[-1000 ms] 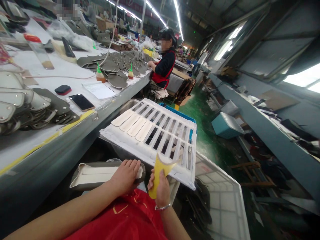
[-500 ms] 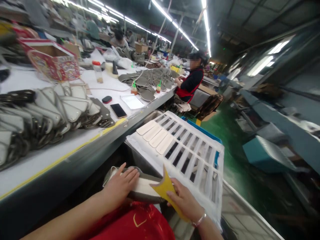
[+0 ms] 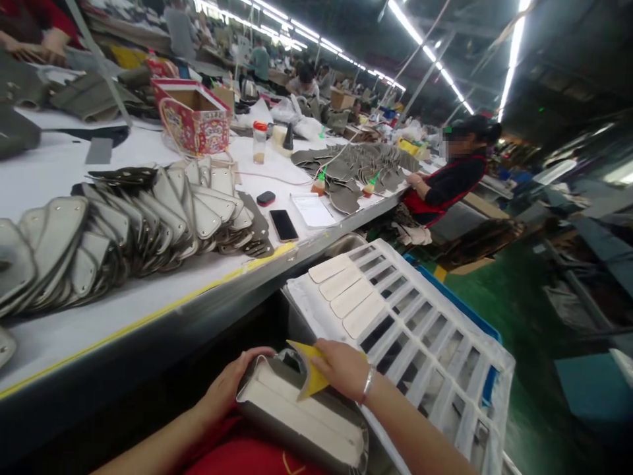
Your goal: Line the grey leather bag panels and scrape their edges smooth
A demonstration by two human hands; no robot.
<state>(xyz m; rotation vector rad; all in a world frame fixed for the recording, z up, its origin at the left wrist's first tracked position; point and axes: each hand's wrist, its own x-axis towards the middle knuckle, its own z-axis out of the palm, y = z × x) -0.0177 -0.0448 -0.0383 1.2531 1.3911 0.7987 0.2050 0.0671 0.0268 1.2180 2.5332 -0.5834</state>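
My left hand point(image 3: 230, 386) is wrapped round the left end of a grey and cream padded piece point(image 3: 301, 415), its fingers partly hidden behind it. The piece lies tilted over my red apron. In my right hand point(image 3: 343, 369) is a yellow curved-edge tool point(image 3: 312, 376), gripped between thumb and fingers. The tool's concave edge is over the upper side of the padded piece. Just beyond my hands stands a white slatted rack point(image 3: 425, 336), with several cream strips point(image 3: 349, 297) laid on its left part.
On the white table point(image 3: 198, 280) lie stacked grey-white pieces point(image 3: 143, 224), a black phone point(image 3: 283, 225), a notepad point(image 3: 312, 210) and a red box point(image 3: 192, 119). A person point(image 3: 445, 178) in a red apron sits beyond the rack. A blue bin point(image 3: 593, 386) is at right.
The view has turned left. My left hand has moved from on top of the padded piece to its left end. The piece now shows its broad cream face, with the yellow tool nearer its upper edge.
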